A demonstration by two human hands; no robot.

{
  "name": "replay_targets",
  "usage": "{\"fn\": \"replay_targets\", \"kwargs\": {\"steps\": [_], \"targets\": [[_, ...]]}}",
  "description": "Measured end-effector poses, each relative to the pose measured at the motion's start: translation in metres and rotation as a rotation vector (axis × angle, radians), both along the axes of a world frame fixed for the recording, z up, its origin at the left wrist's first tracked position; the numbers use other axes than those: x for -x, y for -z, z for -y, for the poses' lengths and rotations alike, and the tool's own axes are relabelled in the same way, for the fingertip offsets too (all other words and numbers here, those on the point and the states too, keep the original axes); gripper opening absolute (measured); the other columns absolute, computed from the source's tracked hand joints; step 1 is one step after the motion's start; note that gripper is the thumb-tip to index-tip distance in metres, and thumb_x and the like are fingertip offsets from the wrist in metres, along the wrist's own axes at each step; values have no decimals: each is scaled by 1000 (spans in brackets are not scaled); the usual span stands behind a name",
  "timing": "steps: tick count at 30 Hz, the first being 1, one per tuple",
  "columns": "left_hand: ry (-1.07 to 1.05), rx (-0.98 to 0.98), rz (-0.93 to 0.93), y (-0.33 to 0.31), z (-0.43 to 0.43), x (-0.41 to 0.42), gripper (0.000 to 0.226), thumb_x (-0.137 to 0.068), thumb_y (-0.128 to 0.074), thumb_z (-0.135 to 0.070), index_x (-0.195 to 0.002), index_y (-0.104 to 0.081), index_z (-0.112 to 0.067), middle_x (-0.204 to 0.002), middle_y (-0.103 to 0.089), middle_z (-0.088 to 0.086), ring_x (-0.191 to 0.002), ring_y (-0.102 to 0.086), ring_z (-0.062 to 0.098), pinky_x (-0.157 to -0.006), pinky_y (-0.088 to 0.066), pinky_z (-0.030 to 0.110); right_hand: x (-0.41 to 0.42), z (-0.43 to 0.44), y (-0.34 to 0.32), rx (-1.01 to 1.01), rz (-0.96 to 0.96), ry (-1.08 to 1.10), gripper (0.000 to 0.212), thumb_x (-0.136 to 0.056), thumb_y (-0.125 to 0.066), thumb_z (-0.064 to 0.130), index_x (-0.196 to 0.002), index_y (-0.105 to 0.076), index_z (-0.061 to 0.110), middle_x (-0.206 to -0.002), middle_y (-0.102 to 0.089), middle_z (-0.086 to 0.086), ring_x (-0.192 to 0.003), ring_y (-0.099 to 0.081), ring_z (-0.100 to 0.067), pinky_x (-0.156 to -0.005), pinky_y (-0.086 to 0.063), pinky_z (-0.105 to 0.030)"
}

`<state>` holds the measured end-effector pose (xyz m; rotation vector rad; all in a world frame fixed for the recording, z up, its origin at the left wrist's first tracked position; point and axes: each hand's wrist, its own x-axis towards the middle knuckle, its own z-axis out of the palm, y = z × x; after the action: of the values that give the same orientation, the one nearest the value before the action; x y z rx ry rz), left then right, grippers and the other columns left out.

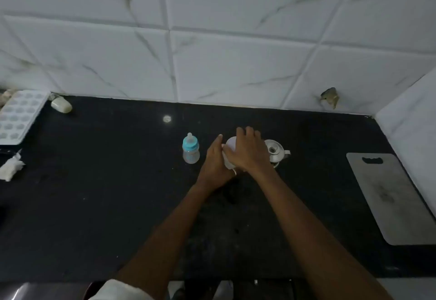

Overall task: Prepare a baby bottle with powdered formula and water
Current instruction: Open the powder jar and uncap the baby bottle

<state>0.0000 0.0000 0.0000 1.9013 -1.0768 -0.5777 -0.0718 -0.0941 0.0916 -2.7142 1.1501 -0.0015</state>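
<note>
Black counter [94, 205], baby bottle [190, 149], cutting board [387, 195]

Ice tray [20, 116], cutting board [391, 197], perhaps soap [61, 105].

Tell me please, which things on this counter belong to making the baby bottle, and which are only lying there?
For the job:
- baby bottle, teat cap on
- white container, held by left hand and right hand
- steel kettle, probably the water

Lying about:
- ice tray
- soap bar
- crumpled tissue
- cutting board
</note>
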Motion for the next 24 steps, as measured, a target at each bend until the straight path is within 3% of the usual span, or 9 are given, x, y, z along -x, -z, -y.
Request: {"fn": "replay_targets", "kwargs": {"steps": [3,7,12,16,20,24], "targets": [[-16,-5,-192,4,12,-7,121,-70,-90,-33,-160,-11,-15,-163,-32,3,-147,-36,15,-119,-36,36,-2,7,4,-33,-84,-16,70,-93,-56,60,-143,-44,12,-141,-48,-15,-126,-49,-32,-92,-48,-41],[-45,-1,-237,18,23,-11,108,-66,-92,-35,-155,-32,-21,-149,-52,-4,-134,-51,7,-112,-44,30,-4,14,7,-57,-185,-24,72,-90,-57,64,-138,-49,12,-134,-53,-15,-119,-55,-33,-90,-47,-40],[-37,-17,-176,25,32,-8,86,-75,-88,-22,-149,-44,-19,-149,-51,0,-135,-45,5,-107,-33,13,-11,18,6,-58,-197,-27,74,-88,-63,65,-134,-54,8,-129,-61,-16,-117,-61,-31,-92,-48,-37],[-63,-19,-142,30,31,-8,85,-75,-88,-24,-148,-44,-20,-137,-51,-14,-125,-43,-5,-94,-29,-6,-11,17,16,-30,-176,-45,74,-92,-60,61,-137,-50,3,-131,-56,-20,-118,-58,-34,-95,-48,-39],[-84,13,-111,29,30,-6,86,-72,-90,-25,-146,-46,-22,-133,-51,-17,-122,-46,-8,-93,-31,-5,-6,21,20,-41,-160,-97,75,-94,-56,59,-140,-46,1,-134,-52,-19,-119,-55,-33,-95,-47,-38],[-117,45,-119,30,28,-2,86,-69,-92,-22,-142,-46,-27,-129,-51,-21,-116,-44,-27,-93,-32,-4,-4,26,20,-50,-167,-165,72,-95,-56,57,-140,-46,1,-133,-52,-18,-118,-55,-32,-94,-47,-37]]}}
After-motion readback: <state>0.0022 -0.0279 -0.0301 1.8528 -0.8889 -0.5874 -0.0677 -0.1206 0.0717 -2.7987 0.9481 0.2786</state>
